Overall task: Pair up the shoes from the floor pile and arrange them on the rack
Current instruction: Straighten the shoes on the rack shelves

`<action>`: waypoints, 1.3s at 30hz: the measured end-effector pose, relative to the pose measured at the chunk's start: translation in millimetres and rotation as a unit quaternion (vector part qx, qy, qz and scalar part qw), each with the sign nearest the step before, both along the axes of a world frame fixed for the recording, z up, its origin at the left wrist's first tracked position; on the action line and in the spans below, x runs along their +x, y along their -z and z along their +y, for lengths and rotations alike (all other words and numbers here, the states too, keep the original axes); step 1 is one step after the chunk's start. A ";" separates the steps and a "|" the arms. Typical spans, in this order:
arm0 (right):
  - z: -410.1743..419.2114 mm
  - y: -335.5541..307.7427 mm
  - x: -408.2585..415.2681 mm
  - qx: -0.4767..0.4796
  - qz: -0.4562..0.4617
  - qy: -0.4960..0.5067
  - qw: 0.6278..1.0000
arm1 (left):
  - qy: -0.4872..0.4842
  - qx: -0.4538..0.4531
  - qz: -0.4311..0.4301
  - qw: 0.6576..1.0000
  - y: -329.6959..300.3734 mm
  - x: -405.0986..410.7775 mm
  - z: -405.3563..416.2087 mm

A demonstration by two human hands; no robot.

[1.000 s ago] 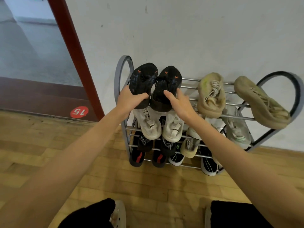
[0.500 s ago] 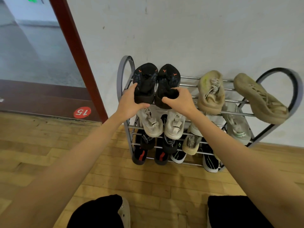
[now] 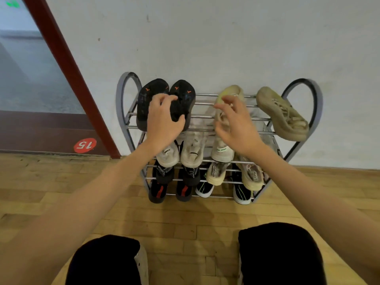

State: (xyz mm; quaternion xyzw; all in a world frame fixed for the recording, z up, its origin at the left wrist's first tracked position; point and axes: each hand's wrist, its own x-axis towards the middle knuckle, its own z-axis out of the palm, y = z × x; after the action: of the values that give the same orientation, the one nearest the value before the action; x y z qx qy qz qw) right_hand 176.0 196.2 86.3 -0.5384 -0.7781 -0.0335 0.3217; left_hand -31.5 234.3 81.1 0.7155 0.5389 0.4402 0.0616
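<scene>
- We count 1 metal shoe rack (image 3: 314,99) standing on the wooden floor (image 3: 61,192) against the white wall (image 3: 226,38), with 2 curved side loops and 4 tiers of rails.
- On the top tier we count 4 shoes: 2 black shoes (image 3: 183,93) with orange marks side by side at the left end, 1 beige shoe (image 3: 232,91) in the middle and 1 more beige shoe (image 3: 281,114) lying slanted at the right end.
- On the 2nd tier we can make out 3 pale shoes: 2 white ones (image 3: 192,151) side by side and 1 with a green mark (image 3: 222,151); anything further right is hidden behind our right arm.
- On the 3rd tier we count 4 shoes: 2 black high-tops (image 3: 164,171) at the left and 2 cream shoes (image 3: 218,173) at the right.
- On the bottom tier we count 4 shoes: 2 black with red stripes (image 3: 157,192) and 2 black with green stripes (image 3: 242,192).
- Our left hand (image 3: 162,120) lies over the 2 black shoes on top, its fingers (image 3: 162,98) curled over where the 2 shoes meet and the thumb against the right one.
- Our right hand (image 3: 236,122) hovers in front of the middle beige shoe, its fingers (image 3: 223,104) spread and holding nothing; the hand is blurred.
- We see 1 red round sticker (image 3: 85,145) reading 15 low on the door frame at the left.
- No pile of shoes shows on the floor within the view.
</scene>
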 end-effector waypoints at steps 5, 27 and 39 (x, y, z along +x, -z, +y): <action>-20.8 16.5 83.5 -0.051 -0.001 0.179 0.983 | 0.135 -0.083 0.066 0.985 4.3 70.2 -1.0; -5.4 33.0 164.2 -0.105 -0.129 0.253 0.953 | 0.093 -0.097 -0.031 0.990 14.9 185.9 13.7; -8.1 44.9 179.7 -0.116 -0.128 0.201 0.964 | 0.094 -0.144 0.003 0.985 34.3 213.5 16.1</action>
State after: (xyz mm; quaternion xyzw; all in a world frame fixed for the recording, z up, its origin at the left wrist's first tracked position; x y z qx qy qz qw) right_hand 355.7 188.1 41.5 -0.7087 -0.6870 -0.0756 0.1417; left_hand 182.0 250.4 46.8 0.7479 0.5275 0.3478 0.2034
